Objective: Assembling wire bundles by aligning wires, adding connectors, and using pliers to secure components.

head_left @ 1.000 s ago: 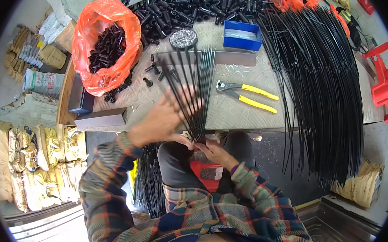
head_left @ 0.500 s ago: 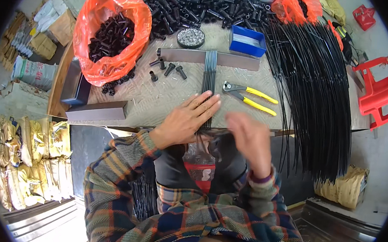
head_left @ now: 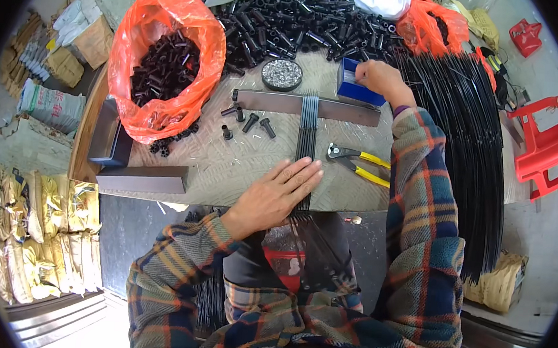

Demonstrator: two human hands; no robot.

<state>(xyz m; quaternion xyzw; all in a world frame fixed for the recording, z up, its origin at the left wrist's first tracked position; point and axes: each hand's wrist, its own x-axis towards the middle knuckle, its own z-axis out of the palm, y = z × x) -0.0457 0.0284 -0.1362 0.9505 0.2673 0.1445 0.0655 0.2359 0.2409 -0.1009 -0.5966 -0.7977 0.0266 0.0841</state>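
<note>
Nearest the body, the left hand point(head_left: 276, 196) lies flat and open on the worktop point(head_left: 227, 170), its fingers spread and pressing down on a narrow bundle of thin black rods point(head_left: 307, 127). Its grip is wide, closed around nothing. The rods run straight away from the worktop's near edge, side by side, and pass under a dark metal bar point(head_left: 297, 104) that lies across them. Just right of the rods lie yellow-handled pliers point(head_left: 357, 163), apart from both hands. A few short black sleeves point(head_left: 250, 121) lie loose left of the rods. Farther out, the right hand point(head_left: 379, 77) reaches to a small blue box point(head_left: 356, 89), its fingers touching the box; whether they pinch anything I cannot tell. A round tin of small silver parts point(head_left: 281, 74) stands beside the box. At far left, an orange bag point(head_left: 167, 63) holds more black sleeves.
</note>
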